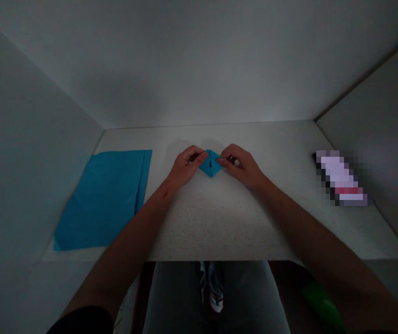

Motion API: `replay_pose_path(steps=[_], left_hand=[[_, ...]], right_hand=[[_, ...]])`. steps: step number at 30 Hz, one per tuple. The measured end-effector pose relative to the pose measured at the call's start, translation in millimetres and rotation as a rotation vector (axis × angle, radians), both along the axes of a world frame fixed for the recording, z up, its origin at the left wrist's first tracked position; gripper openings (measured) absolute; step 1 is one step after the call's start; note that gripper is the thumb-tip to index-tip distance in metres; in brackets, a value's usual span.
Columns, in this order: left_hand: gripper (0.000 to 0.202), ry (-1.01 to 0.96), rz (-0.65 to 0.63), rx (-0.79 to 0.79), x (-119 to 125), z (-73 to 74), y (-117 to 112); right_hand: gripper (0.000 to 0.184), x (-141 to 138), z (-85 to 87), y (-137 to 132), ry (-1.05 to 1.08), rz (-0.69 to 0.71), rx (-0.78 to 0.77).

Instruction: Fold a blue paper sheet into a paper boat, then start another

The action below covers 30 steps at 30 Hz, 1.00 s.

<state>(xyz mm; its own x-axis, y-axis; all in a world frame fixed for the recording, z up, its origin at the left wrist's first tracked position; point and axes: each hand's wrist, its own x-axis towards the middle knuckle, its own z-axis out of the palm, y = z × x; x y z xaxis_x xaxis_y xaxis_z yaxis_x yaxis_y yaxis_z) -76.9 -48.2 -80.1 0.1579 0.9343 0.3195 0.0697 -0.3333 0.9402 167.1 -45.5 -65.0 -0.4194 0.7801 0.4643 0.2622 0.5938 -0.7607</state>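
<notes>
A small piece of folded blue paper point(211, 166), roughly diamond-shaped with a dark slit down its middle, is held between my two hands near the centre of the table. My left hand point(187, 163) pinches its left corner between thumb and fingers. On the opposite side, my right hand point(242, 164) grips the right corner in the same way. The paper's lower point faces me. My fingertips partly cover both side corners, and its underside is hidden.
Larger blue paper sheets point(105, 199) lie stacked on the left of the pale table point(216, 222), partly behind my left forearm. A pixelated, phone-like object point(341, 178) lies at the right. Walls point(199, 69) close in the back and both sides. Something green point(320, 301) shows below the table.
</notes>
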Motion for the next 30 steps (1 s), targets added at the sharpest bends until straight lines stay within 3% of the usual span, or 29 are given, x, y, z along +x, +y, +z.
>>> replay_pose_path(steps=[6, 10, 17, 20, 25, 30], left_hand=[[0.050, -0.144, 0.137, 0.070, -2, 2.8, 5], [0.056, -0.234, 0.219, 0.042, -4, 1.9, 8], [0.058, -0.395, 0.372, -0.046, -5, -8.7, 15], [0.056, -0.425, 0.322, -0.070, -4, -6.8, 14], [0.066, -0.325, 0.115, -0.124, 2, 1.0, 6], [0.049, -0.238, 0.071, -0.178, 4, 2.1, 0]], right_hand=[[0.035, -1, -1.8, 1, 0.166, -0.110, -0.010], [0.045, 2, -6.8, 9, 0.316, -0.202, -0.096], [0.049, 2, -8.0, 14, 0.443, -0.223, -0.177], [0.048, 1, -7.3, 11, 0.457, -0.203, -0.192], [0.044, -2, -8.2, 8, 0.457, -0.150, -0.205], [0.044, -7, -12.4, 4, 0.435, -0.089, -0.238]])
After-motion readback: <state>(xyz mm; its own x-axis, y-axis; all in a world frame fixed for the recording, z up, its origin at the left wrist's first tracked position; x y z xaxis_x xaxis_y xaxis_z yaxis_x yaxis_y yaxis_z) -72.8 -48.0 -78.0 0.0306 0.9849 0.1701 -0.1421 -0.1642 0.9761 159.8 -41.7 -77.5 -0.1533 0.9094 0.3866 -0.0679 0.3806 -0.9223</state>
